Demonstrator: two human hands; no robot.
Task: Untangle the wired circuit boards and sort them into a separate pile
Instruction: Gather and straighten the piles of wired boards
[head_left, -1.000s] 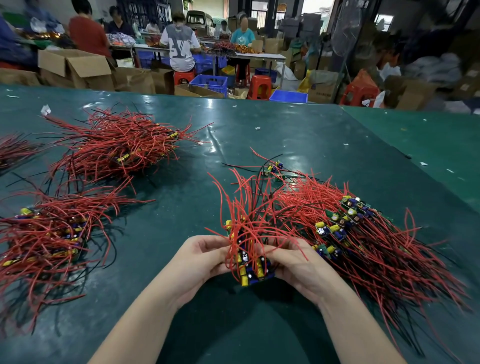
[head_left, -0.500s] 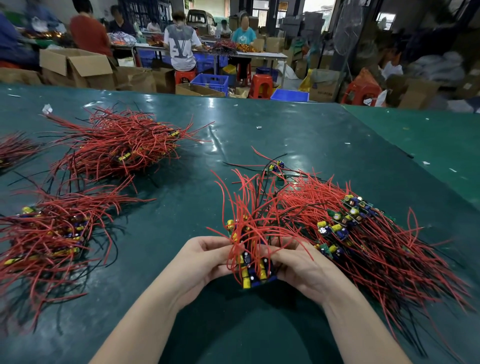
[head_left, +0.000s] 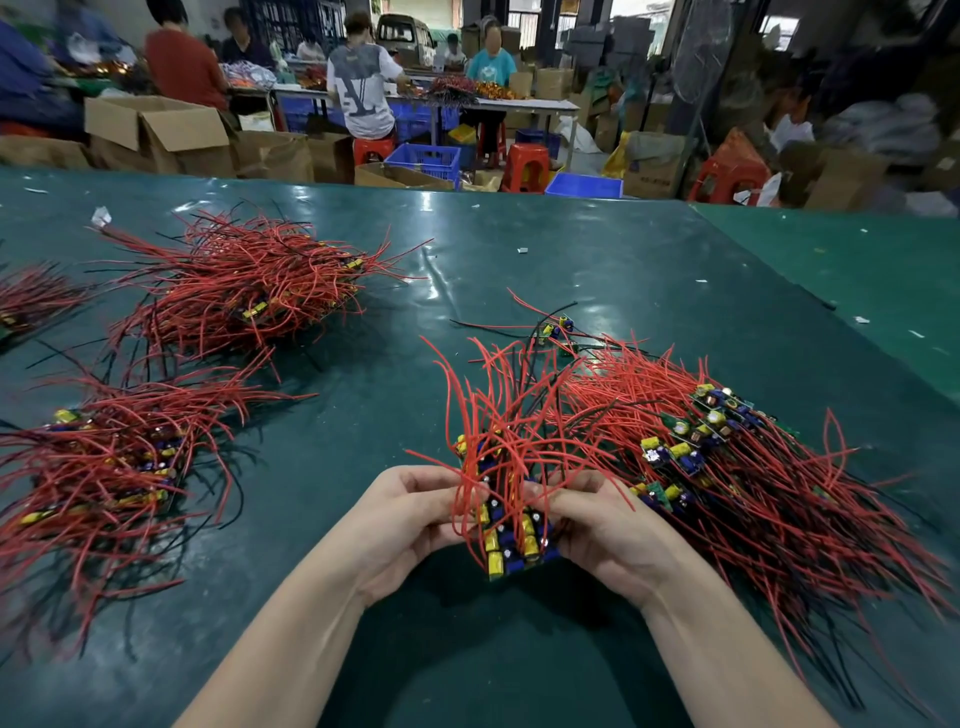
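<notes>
A small stack of circuit boards (head_left: 511, 540) — yellow and blue components on top, red wires (head_left: 498, 415) fanning up and away from it — is held just above the dark green table (head_left: 623, 270), near its front edge. The stack is gripped from the left by the left hand (head_left: 410, 519), whose fingers (head_left: 441, 480) are curled in against the boards and wires, and from the right by the right hand (head_left: 602, 525), whose fingers (head_left: 558, 499) are likewise clamped on the stack. Just beside the right hand a large tangled pile of wired boards (head_left: 727, 467) is spread over the table, its red and black leads trailing toward the lower right; a single loose board (head_left: 553, 328) lies at the pile's far edge. Well apart on the left, a near pile (head_left: 98, 467) and a farther pile (head_left: 234, 291) of similar red-wired boards are laid out, and the edge of another bundle (head_left: 31, 296) is seen at the left border. Behind the table, cardboard boxes (head_left: 156, 130), blue crates (head_left: 423, 161) and red stools (head_left: 524, 166) are visible, with several people seated at a farther workbench.
</notes>
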